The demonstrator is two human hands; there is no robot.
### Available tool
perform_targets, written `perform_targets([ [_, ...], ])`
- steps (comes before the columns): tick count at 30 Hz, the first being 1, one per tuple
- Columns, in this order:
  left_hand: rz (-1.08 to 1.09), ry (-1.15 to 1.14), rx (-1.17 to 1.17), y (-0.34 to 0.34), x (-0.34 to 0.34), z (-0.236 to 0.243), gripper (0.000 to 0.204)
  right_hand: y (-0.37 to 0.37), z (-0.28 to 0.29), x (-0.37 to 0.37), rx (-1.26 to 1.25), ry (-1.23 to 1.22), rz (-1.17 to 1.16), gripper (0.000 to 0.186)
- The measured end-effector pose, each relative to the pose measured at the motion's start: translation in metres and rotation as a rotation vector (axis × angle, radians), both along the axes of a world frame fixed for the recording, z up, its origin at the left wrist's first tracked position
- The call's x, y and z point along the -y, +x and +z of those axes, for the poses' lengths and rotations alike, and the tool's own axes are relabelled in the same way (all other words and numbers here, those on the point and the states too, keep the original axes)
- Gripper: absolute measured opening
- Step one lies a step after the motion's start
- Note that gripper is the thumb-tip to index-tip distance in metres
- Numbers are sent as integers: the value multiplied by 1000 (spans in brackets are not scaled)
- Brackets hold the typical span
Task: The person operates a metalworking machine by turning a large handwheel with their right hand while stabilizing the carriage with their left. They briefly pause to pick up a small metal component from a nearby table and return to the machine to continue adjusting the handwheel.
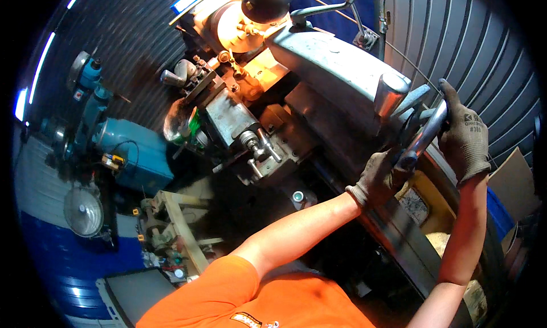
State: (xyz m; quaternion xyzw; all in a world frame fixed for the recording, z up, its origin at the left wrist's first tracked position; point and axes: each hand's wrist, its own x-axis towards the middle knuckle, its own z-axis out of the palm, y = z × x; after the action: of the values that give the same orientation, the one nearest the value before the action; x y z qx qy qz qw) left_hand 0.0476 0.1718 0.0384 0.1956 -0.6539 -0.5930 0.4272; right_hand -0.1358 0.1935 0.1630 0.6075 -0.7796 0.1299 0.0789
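From afar I see metal handwheel at near end of the tailstock. Left hand curled around its lower rim. Right hand against its upper rim; finger closure I cannot tell. Tool carriage left of tailstock.

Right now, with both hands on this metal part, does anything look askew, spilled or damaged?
Nothing clearly looks spilled or damaged. The lathe appears askew, but the whole view slants, so that's probably camera tilt. Your left hand and right hand hold the shiny part.
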Motion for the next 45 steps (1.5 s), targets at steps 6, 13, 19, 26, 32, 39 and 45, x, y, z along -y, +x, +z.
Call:
perform_targets([
  [6, 58, -62, -17, -11, 8, -4, 55, -1, 9, 8, 21, 9, -4, 60],
  [13, 178, -114, 176, -13, 5, 27, 54, -22, -5, 10, -80, -53, 47, 59],
  [19, 203, -146, 182, -15, 3, 35, 64, -24, -6, 14, -79, -59, 27, 55],
  [26, 177, -82, 331, -17, 8, 50, 62, -27, -2, 19, -44, -22, -1, 55],
  [32, 171, -66, 355, -21, 13, 56, 58, -34, -1, 26, -19, 13, -5, 53],
  [39, 160, -63, 468, -25, 17, 76, 49, -39, 0, 29, 32, -2, 22, 46],
  [45, 134, -116, 482, -25, 18, 81, 39, -48, -7, 36, 64, -43, 34, 43],
])
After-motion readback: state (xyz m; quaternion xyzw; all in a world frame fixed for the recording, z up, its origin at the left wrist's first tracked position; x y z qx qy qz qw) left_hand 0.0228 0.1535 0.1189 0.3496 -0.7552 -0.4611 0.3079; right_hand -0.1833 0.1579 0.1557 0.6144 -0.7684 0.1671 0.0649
